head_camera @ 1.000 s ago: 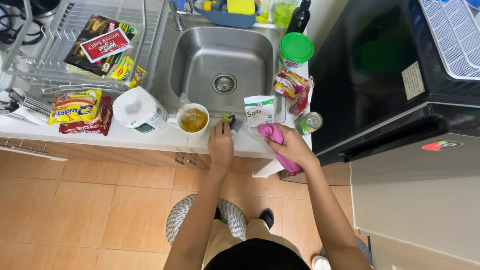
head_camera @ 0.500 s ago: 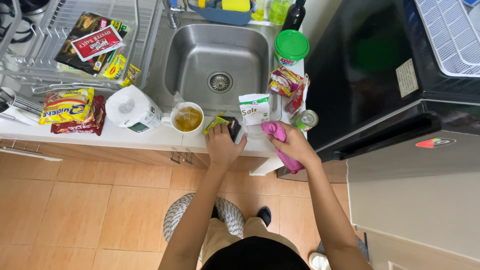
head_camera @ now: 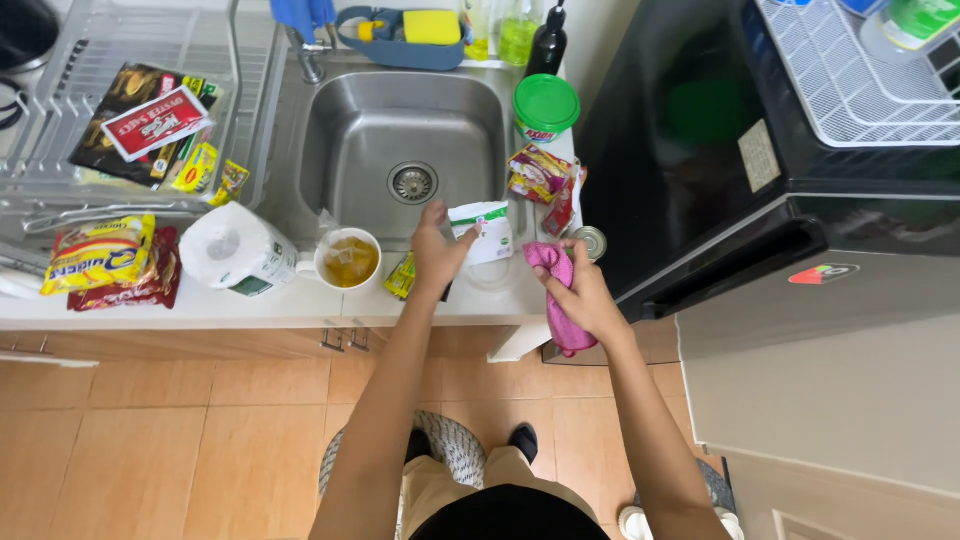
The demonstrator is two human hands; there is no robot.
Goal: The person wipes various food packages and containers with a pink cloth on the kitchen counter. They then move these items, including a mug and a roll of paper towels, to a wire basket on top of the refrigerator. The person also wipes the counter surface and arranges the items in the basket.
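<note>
Since 0.5 s ago the left hand [head_camera: 437, 255] has lifted off the worktop [head_camera: 250, 300] edge and now takes the white sachet [head_camera: 483, 230] by its left side, fingers pinching it, so the person has it in hand. Sachet sits at the sink [head_camera: 400, 150] front rim, long axis roughly left-right w/ slight tilt. Right hand [head_camera: 585, 295] stays closed on the pink cloth [head_camera: 556, 290], hanging over the worktop edge, near the mug [head_camera: 347, 262] & paper roll [head_camera: 235, 250]
</note>
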